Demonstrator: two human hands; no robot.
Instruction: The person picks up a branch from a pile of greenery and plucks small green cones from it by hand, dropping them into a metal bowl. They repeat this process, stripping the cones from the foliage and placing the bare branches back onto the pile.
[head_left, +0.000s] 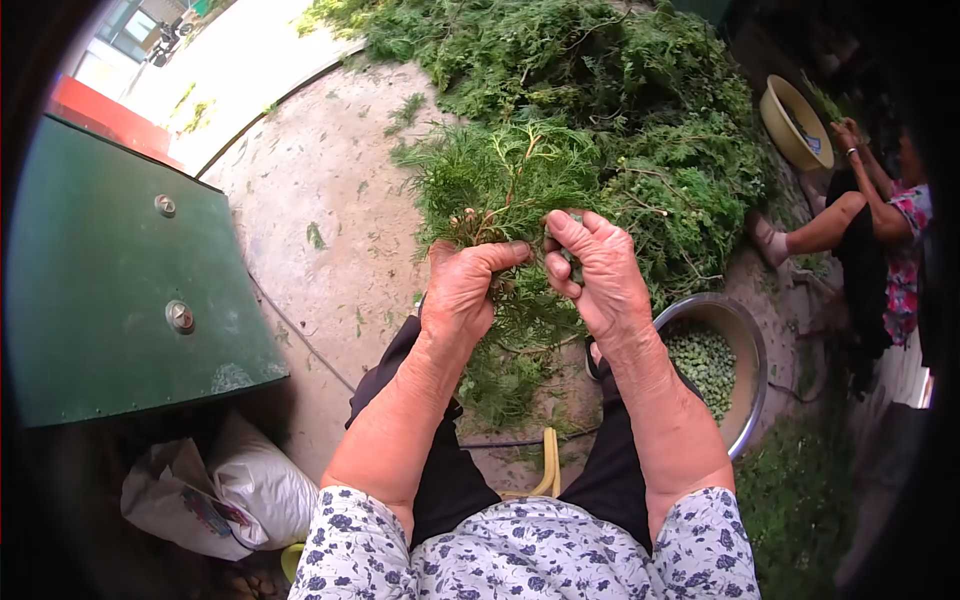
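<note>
Left hand (462,285): fingers clamped on the leafy green conifer sprig (515,190), held above the concrete floor (330,190).
Right hand (595,262): fingers curled around small green pieces, beside the sprig.
Nearby: silver-rimmed round basin (757,400) of green berries; green branch heap (600,80) ahead.

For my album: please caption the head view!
Bare left hand holding feathery green sprigs, bare right hand beside, leafy green heap beyond.
</note>
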